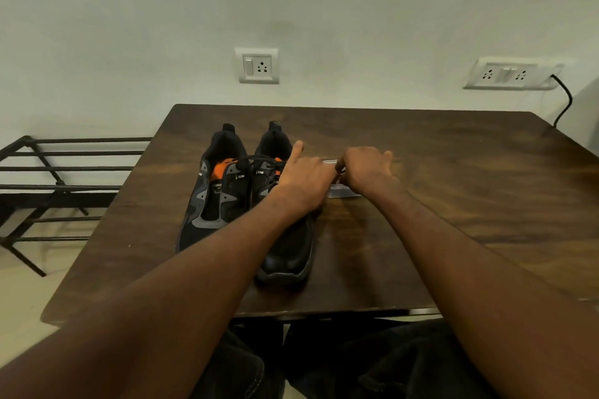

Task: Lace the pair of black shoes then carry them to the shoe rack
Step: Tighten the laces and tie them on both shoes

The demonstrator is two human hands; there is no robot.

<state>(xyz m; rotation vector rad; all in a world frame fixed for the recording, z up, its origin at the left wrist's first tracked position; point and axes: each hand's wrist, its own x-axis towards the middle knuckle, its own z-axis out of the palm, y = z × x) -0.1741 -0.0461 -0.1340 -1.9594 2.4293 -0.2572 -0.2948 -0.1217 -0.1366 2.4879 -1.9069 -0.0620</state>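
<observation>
Two black shoes stand side by side on the dark wooden counter (437,172), toes toward the person and heels toward the wall. The left shoe (207,194) has grey panels and an orange lining, and nothing covers it. The right shoe (288,249) lies partly under the left forearm; its glossy toe is near the front edge of the counter.

The left hand (306,176) rests over the lacing area of the right shoe. Its index finger points straight toward the wall, and the other fingers (299,147) are curled; what they hold is hidden under the hand, so I cannot tell if they grip the lace. A black lace (256,159) makes a loop from the left shoe across to this hand.

The right hand (366,170) is just beside the right shoe, above a small clear plastic piece (342,193) that lies on the counter. Its fingers are curled and seem to pinch something thin and dark, probably a lace end, but this is too small to be sure.

One black metal shoe rack (48,168) stands on the floor to the left of the counter. On the wall there are two socket plates (258,65).
</observation>
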